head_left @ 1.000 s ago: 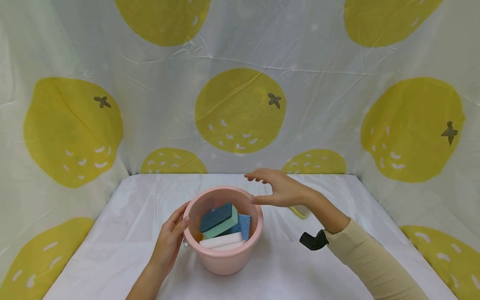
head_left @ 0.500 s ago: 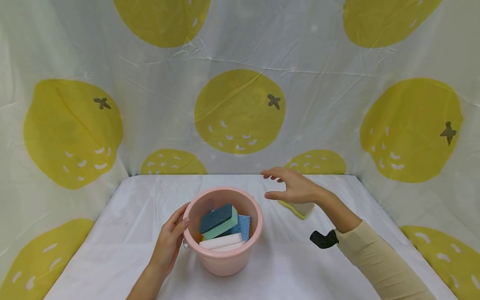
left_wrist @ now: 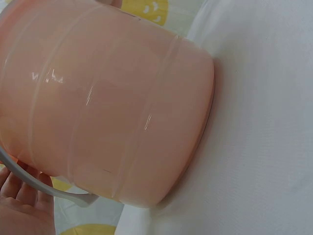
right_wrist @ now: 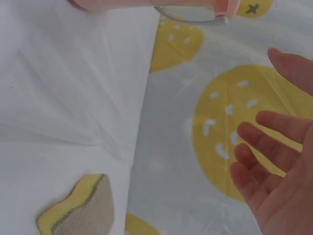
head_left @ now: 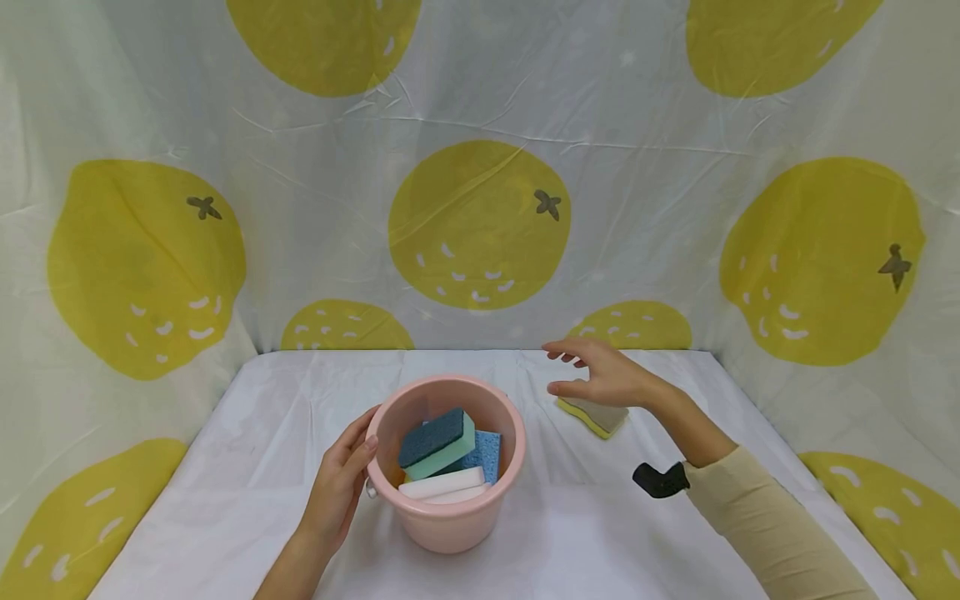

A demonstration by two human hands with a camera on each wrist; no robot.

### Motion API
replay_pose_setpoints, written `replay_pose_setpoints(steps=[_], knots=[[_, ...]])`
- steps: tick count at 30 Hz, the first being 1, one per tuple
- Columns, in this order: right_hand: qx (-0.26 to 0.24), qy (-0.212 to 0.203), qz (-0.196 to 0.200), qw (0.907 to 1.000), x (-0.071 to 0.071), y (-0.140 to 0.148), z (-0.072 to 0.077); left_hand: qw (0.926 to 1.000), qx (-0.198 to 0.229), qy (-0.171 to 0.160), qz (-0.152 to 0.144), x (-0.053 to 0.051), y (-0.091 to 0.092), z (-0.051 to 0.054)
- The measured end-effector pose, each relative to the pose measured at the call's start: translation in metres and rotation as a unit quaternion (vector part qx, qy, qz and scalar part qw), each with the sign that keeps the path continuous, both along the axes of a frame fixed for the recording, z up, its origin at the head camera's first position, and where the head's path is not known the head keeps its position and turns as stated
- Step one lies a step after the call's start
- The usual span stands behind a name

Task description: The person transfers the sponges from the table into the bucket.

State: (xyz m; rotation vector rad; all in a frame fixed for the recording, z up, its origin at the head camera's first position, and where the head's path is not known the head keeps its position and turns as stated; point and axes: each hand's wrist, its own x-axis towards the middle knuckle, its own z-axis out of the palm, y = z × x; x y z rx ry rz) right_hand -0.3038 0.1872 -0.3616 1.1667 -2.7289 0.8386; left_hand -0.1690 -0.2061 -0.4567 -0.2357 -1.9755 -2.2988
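Note:
A pink bucket (head_left: 448, 529) stands upright on the white cloth. Inside it lie a green sponge with a dark scouring side (head_left: 438, 442), a blue sponge (head_left: 489, 454) and white foam blocks (head_left: 442, 483). My left hand (head_left: 337, 483) grips the bucket's left rim, thumb over the edge; in the left wrist view its fingers lie beside the grey handle (left_wrist: 44, 188). My right hand (head_left: 603, 375), fingers spread and holding nothing, hovers above and behind a yellow and beige sponge (head_left: 596, 417). The right wrist view shows this sponge (right_wrist: 88, 205) apart from the hand (right_wrist: 288, 171).
White cloth (head_left: 225, 500) covers the table. A lemon-print curtain (head_left: 637, 208) hangs at the back and both sides. A black strap-like piece (head_left: 660, 481) sticks out from the right sleeve's cuff (head_left: 712, 471).
My right hand has moved right, away from the bucket's rim, and the yellow and beige sponge shows more fully. The left hand and bucket have stayed in place.

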Motion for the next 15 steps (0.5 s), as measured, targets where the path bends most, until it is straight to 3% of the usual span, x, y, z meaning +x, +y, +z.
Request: replay_pose_setpoints(steps=[15], knots=[[-0.016, -0.010, -0.033, 0.9993, -0.017, 0.029, -0.027, 1.0000, -0.001, -0.009, 0.004, 0.000, 0.000, 0.000]])
